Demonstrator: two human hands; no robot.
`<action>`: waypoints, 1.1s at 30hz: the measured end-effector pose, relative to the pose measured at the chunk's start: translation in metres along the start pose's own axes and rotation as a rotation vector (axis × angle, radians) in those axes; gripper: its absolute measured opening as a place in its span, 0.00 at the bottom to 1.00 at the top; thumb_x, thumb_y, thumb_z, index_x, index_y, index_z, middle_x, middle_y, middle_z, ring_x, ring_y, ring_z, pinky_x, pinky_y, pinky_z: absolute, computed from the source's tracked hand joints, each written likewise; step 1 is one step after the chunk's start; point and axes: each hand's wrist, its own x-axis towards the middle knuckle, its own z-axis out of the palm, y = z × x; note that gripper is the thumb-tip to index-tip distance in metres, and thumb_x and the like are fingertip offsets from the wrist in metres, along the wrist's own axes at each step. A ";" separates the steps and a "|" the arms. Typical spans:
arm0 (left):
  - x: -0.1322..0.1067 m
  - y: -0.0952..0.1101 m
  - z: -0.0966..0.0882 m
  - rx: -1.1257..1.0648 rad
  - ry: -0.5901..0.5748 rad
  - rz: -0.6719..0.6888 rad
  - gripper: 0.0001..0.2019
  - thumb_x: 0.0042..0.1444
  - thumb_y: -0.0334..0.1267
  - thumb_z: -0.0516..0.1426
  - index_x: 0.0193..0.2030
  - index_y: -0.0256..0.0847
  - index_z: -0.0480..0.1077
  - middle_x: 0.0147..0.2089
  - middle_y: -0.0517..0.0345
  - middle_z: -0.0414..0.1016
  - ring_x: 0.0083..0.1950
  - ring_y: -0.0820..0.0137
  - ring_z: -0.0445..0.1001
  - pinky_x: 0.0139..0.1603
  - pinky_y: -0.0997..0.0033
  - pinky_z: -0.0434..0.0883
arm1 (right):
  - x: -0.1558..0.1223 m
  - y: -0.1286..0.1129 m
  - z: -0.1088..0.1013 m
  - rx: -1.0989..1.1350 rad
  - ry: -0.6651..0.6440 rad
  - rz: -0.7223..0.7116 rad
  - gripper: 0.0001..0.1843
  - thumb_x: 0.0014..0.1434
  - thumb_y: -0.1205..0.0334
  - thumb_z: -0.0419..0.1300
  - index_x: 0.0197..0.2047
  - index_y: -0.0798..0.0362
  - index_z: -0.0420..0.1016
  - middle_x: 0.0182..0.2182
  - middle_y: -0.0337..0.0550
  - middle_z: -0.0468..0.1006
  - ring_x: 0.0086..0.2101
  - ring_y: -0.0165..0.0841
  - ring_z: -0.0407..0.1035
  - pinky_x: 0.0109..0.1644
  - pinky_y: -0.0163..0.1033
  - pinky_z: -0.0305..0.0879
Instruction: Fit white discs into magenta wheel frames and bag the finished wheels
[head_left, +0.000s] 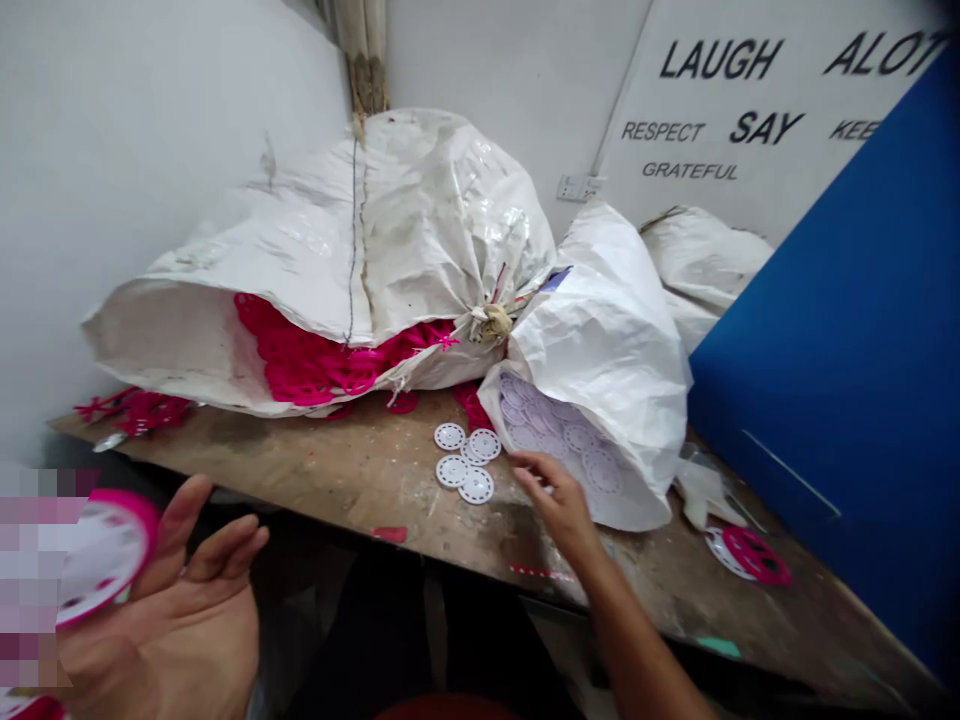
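At the lower left, my left hand (187, 600) is turned palm up with its fingers partly curled. A white disc with a pink rim (109, 555) lies in its grip, against the index finger; blurring hides the disc's left side and part of the hand. My right hand (551, 500) reaches over the table by the mouth of a white sack (615, 300). Its fingers are loosely bent and apart, with nothing visible in them. Several slotted white discs (476, 487) lie just left of its fingertips. More white discs (577, 437) fill the sack's mouth.
A large white sack (420, 200) with pink plastic parts (300, 360) in its mouth lies along the wall. Pink pieces (142, 410) lie at the table's left end. A pink-and-white disc pair (750, 553) lies at right, beside a blue panel (840, 400). The wooden table's (337, 470) front edge is close.
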 end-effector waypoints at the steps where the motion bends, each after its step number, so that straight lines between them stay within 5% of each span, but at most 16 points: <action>1: 0.004 0.000 0.002 0.003 -0.041 0.038 0.27 0.54 0.53 0.53 0.61 0.60 0.55 0.52 0.62 0.73 0.40 0.68 0.75 0.38 0.65 0.75 | 0.000 0.013 -0.009 -0.085 0.027 0.030 0.17 0.58 0.52 0.54 0.43 0.53 0.75 0.40 0.47 0.77 0.36 0.36 0.70 0.42 0.42 0.66; 3: 0.013 -0.022 0.013 0.118 -0.212 0.066 0.31 0.53 0.46 0.57 0.63 0.58 0.52 0.54 0.58 0.71 0.40 0.68 0.76 0.38 0.65 0.75 | -0.004 0.040 -0.024 -0.280 0.067 0.065 0.20 0.58 0.50 0.53 0.45 0.53 0.75 0.40 0.48 0.77 0.35 0.37 0.70 0.42 0.44 0.66; 6: 0.041 -0.084 0.040 0.576 -0.547 0.109 0.22 0.57 0.41 0.54 0.58 0.42 0.61 0.53 0.48 0.71 0.48 0.64 0.74 0.46 0.64 0.73 | -0.020 0.074 -0.039 -0.553 0.040 0.023 0.22 0.58 0.48 0.51 0.47 0.52 0.76 0.42 0.49 0.77 0.40 0.43 0.69 0.46 0.50 0.65; 8: 0.065 -0.122 0.062 0.953 -0.676 0.264 0.19 0.60 0.36 0.49 0.57 0.39 0.63 0.53 0.49 0.72 0.51 0.67 0.72 0.50 0.66 0.70 | -0.032 0.091 -0.043 -0.648 0.027 -0.038 0.24 0.59 0.47 0.50 0.48 0.52 0.76 0.45 0.50 0.76 0.43 0.45 0.68 0.48 0.52 0.64; 13: 0.117 -0.165 0.107 1.260 -0.695 0.362 0.14 0.56 0.29 0.52 0.48 0.38 0.72 0.50 0.47 0.72 0.52 0.61 0.69 0.55 0.60 0.64 | -0.049 0.120 -0.045 -0.691 0.076 -0.072 0.26 0.60 0.46 0.46 0.45 0.50 0.79 0.49 0.53 0.74 0.46 0.47 0.67 0.51 0.54 0.65; 19: 0.120 -0.166 0.111 1.403 -0.723 0.455 0.08 0.56 0.31 0.54 0.39 0.39 0.74 0.46 0.45 0.72 0.50 0.57 0.66 0.51 0.54 0.65 | -0.036 0.115 -0.060 -0.665 -0.029 0.073 0.22 0.57 0.47 0.50 0.42 0.48 0.79 0.48 0.51 0.75 0.47 0.48 0.68 0.51 0.53 0.64; 23: 0.090 -0.145 0.088 1.343 -0.832 0.556 0.08 0.58 0.33 0.53 0.40 0.41 0.74 0.47 0.51 0.71 0.49 0.62 0.67 0.51 0.61 0.66 | -0.018 0.095 -0.073 -0.656 -0.062 0.189 0.26 0.51 0.51 0.57 0.52 0.52 0.72 0.44 0.51 0.74 0.45 0.47 0.68 0.48 0.49 0.64; 25: 0.066 -0.133 0.074 1.205 -0.891 0.636 0.09 0.59 0.32 0.52 0.42 0.42 0.73 0.47 0.53 0.72 0.47 0.66 0.70 0.49 0.66 0.69 | -0.010 0.081 -0.078 -0.614 -0.092 0.255 0.24 0.49 0.52 0.60 0.49 0.52 0.74 0.40 0.49 0.74 0.40 0.44 0.69 0.44 0.46 0.64; 29: 0.015 -0.113 0.054 0.878 -0.977 0.737 0.13 0.60 0.29 0.49 0.45 0.42 0.72 0.56 0.50 0.68 0.45 0.70 0.74 0.43 0.72 0.73 | -0.001 0.038 -0.063 -0.135 -0.237 0.302 0.15 0.51 0.49 0.59 0.30 0.53 0.71 0.24 0.39 0.69 0.26 0.32 0.64 0.30 0.36 0.59; 33: -0.021 -0.103 0.050 0.664 -1.027 0.603 0.12 0.60 0.29 0.49 0.43 0.43 0.73 0.64 0.46 0.61 0.40 0.73 0.76 0.42 0.72 0.74 | -0.002 -0.006 -0.015 0.469 -0.304 0.335 0.17 0.55 0.46 0.58 0.31 0.53 0.64 0.25 0.36 0.69 0.23 0.26 0.62 0.26 0.32 0.60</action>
